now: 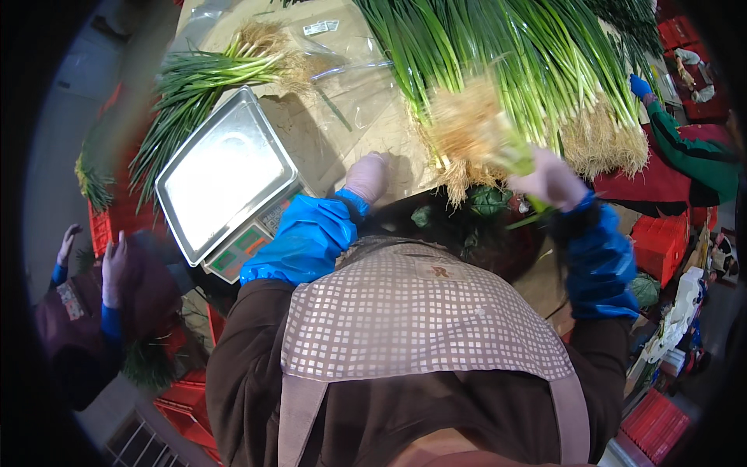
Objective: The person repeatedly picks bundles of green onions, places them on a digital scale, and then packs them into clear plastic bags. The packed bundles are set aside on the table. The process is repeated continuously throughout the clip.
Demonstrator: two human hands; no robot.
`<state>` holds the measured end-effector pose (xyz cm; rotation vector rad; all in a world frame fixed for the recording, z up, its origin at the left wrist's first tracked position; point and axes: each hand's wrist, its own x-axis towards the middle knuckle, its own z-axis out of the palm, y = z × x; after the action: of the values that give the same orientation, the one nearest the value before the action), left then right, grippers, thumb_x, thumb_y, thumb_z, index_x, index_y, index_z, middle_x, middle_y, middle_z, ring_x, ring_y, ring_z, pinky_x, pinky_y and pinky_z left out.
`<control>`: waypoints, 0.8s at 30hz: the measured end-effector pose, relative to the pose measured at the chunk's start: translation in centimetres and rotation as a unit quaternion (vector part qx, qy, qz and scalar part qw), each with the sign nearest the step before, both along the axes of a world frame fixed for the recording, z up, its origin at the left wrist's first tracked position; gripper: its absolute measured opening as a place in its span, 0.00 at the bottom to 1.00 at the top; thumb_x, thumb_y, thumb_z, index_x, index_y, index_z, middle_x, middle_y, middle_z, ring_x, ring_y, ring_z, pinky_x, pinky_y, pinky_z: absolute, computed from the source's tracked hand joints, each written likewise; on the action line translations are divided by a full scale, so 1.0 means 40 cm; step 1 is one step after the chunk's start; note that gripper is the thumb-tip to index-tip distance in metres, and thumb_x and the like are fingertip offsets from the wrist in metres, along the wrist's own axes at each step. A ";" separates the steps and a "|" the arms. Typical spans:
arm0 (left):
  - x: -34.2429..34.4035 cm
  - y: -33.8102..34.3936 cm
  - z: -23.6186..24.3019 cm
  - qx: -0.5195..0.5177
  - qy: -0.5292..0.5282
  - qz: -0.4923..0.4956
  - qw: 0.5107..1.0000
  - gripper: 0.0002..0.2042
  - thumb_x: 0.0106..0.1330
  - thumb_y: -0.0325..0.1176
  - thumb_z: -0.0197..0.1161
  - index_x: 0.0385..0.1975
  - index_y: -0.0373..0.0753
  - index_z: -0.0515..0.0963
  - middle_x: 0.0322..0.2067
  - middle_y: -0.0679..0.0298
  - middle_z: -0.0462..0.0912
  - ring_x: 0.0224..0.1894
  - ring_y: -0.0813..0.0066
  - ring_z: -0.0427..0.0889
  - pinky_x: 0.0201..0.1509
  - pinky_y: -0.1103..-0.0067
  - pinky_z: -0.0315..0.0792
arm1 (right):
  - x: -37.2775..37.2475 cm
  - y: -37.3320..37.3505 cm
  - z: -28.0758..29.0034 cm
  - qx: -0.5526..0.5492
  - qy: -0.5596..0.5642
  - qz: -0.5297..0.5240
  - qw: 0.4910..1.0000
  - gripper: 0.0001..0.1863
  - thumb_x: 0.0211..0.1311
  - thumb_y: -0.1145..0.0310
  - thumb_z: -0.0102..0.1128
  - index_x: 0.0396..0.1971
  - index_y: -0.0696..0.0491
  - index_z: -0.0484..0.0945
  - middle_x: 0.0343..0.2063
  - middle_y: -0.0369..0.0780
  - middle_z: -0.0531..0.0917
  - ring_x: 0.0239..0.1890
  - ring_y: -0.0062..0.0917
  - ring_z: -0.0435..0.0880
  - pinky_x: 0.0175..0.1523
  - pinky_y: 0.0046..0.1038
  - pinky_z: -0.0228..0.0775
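Observation:
My right hand, in a pale glove, is closed around a small bunch of green onions. Their tan roots point up and left and are smeared by motion. Beneath and behind them a wide heap of green onions lies on the table, roots toward me. My left hand, also gloved, rests as a loose fist near the table's front edge, with nothing visible in it. Beside my left sleeve stands a scale with a bare, shiny metal pan. Behind the scale lies a separate pile of green onions.
Clear plastic bags lie flat on the table. At the left a person's raised gloved hands show. A co-worker's green sleeve reaches in at the right. Red crates stand on both sides.

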<state>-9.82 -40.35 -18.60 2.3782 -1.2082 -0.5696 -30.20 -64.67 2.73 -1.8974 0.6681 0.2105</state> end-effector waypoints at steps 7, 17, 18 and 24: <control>0.017 0.001 -0.059 -0.191 0.129 -0.077 0.970 0.18 0.70 0.40 0.51 0.57 0.40 0.71 0.51 0.56 0.77 0.50 0.60 0.77 0.50 0.65 0.75 | 0.092 0.276 -0.286 -0.254 0.107 0.142 0.951 0.20 0.54 0.54 0.60 0.40 0.54 0.74 0.29 0.49 0.84 0.35 0.45 0.84 0.43 0.43 0.75; 0.039 -0.008 -0.044 -0.247 0.293 0.218 0.898 0.04 0.69 0.30 0.57 0.35 0.37 0.76 0.30 0.66 0.79 0.33 0.71 0.76 0.43 0.78 0.72 | 0.051 0.252 -0.385 -0.319 0.142 0.199 0.915 0.16 0.52 0.64 0.60 0.37 0.58 0.74 0.28 0.50 0.83 0.34 0.46 0.84 0.41 0.43 0.76; 0.029 -0.008 -0.026 -0.272 0.274 0.196 0.901 0.03 0.68 0.29 0.58 0.34 0.38 0.75 0.29 0.66 0.78 0.32 0.71 0.75 0.42 0.78 0.72 | 0.058 0.250 -0.378 -0.333 0.148 0.197 0.910 0.15 0.52 0.64 0.61 0.36 0.59 0.75 0.29 0.50 0.84 0.35 0.46 0.84 0.42 0.42 0.76; -0.010 0.001 0.111 -0.302 0.013 -0.127 0.945 0.07 0.56 0.24 0.62 0.33 0.41 0.75 0.27 0.57 0.74 0.31 0.59 0.77 0.36 0.73 0.73 | 0.091 0.190 -0.344 -0.267 0.164 0.236 0.920 0.17 0.53 0.66 0.57 0.41 0.60 0.77 0.35 0.53 0.84 0.39 0.46 0.84 0.46 0.41 0.75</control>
<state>-10.21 -40.32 -14.14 1.7106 -1.4386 -0.2482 -26.55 -57.08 -11.04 -2.5727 0.5023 0.7300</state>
